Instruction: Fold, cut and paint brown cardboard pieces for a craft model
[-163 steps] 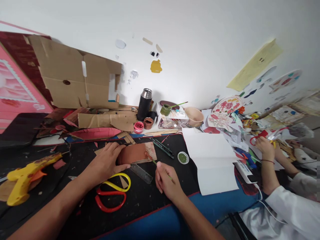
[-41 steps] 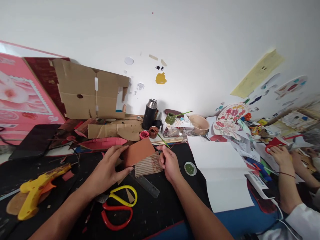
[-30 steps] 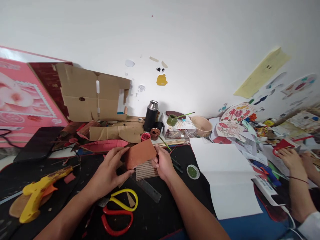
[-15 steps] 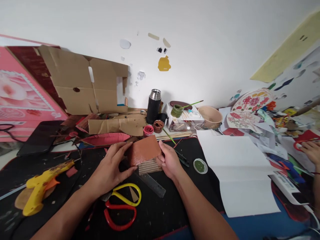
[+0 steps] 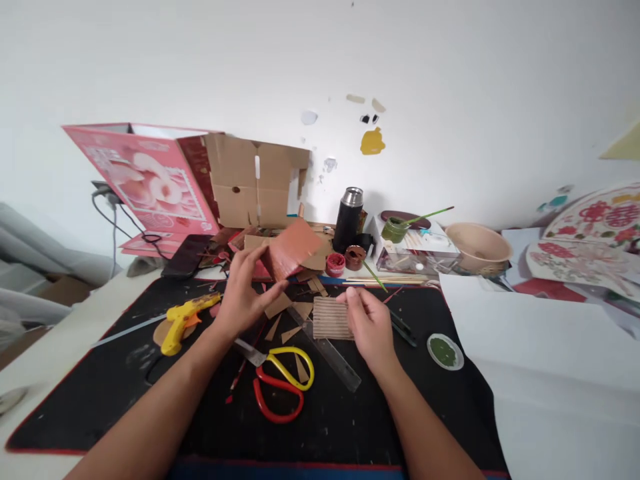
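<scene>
My left hand (image 5: 249,291) has its thumb and fingers spread at the left edge of a brown-painted cardboard piece (image 5: 296,245). That piece tilts over the scraps at the back; whether the fingertips still touch it is hard to see. My right hand (image 5: 371,328) pinches a small corrugated cardboard piece (image 5: 330,319) by its right side, ridges facing up. Below the hands lie scissors (image 5: 306,385) with one yellow and one red handle, and a clear ruler (image 5: 343,367) partly under cardboard offcuts (image 5: 289,335).
A yellow glue gun (image 5: 181,321) rests at the left of the black mat (image 5: 360,427). Behind stand a black thermos (image 5: 348,223), red paint (image 5: 335,264) and brown paint (image 5: 355,257). A green paint lid (image 5: 445,351) and white paper (image 5: 540,347) lie right.
The brown-painted piece has moved up and back with my left hand, away from the corrugated piece. My right hand keeps the corrugated piece. The view has turned left.
</scene>
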Demonstrator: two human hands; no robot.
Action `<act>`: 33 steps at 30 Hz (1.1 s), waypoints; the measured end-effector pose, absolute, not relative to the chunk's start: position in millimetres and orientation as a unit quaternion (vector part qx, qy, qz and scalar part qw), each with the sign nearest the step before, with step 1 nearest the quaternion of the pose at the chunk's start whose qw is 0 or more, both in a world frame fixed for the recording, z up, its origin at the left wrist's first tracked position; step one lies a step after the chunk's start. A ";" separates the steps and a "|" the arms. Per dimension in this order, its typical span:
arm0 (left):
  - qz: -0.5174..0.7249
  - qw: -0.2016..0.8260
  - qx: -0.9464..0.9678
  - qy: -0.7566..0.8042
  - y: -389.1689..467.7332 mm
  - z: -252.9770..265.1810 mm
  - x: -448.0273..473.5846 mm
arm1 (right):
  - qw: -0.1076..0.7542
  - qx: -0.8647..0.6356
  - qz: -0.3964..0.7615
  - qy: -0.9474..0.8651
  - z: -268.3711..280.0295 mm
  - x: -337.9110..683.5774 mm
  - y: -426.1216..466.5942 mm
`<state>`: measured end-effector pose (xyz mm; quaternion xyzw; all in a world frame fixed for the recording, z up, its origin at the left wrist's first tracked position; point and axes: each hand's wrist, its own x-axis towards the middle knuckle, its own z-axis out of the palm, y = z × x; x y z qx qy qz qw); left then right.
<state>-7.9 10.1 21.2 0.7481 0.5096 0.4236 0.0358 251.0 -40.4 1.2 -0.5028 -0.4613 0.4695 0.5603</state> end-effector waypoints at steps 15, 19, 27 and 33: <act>0.359 -0.063 0.700 0.615 19.0 63.4 -90.3 | 0.533 -0.467 0.293 -0.642 6.4 244.5 -51.9; 0.325 -0.088 0.747 0.574 46.3 67.3 -81.6 | 0.507 -0.476 0.274 -0.665 6.6 242.9 -52.7; 0.093 -0.103 0.804 0.578 116.9 75.4 -20.7 | 0.453 -0.488 0.229 -0.710 4.9 242.7 -52.8; 0.029 -0.068 0.811 0.581 155.2 65.8 14.5 | 0.398 -0.497 0.193 -0.746 3.2 240.7 -53.8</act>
